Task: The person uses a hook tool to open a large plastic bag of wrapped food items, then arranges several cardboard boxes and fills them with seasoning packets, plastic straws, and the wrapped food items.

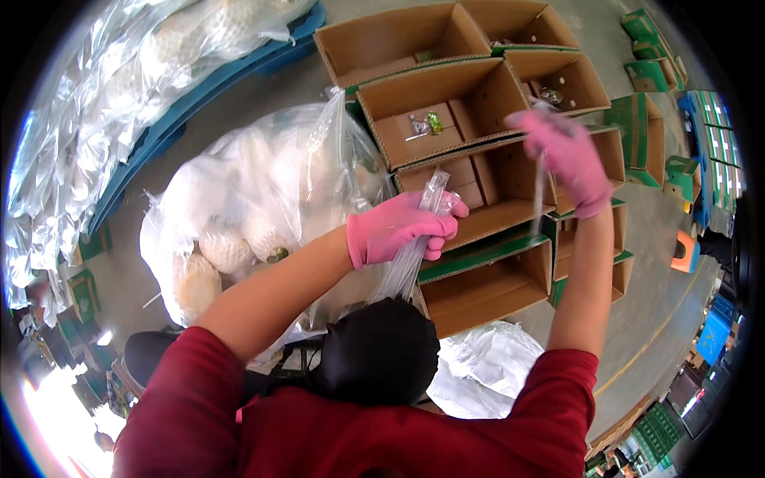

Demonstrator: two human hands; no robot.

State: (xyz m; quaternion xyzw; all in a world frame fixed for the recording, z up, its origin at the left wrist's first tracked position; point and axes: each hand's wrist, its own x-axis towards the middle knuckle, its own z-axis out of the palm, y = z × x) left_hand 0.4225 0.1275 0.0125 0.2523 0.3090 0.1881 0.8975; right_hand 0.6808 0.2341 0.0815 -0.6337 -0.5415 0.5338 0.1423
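The left hand (398,227), in a pink glove, is closed into a fist around a bunch of clear plastic bags (410,259), which stick up above the curled fingers and trail down below them toward a black, rounded object (381,350) at the person's chest. The right hand (567,159), gloved the same, is raised well apart from the left and looks blurred; its fingers are drawn together, pinching the top of a single thin clear bag (540,195) that hangs down beneath the fingertips. Beyond both sets of fingers lie open cardboard boxes (446,111), one holding a few small packets (425,124). To the outside of the left fingers sits a large clear sack of white, net-wrapped fruit (255,199). The likely trouble: the film is slippery and clings, so the pinched bag could drag a second one out of the bunch, or the bunch could slide loose through the left fist if that grip slackens while the right hand tugs.
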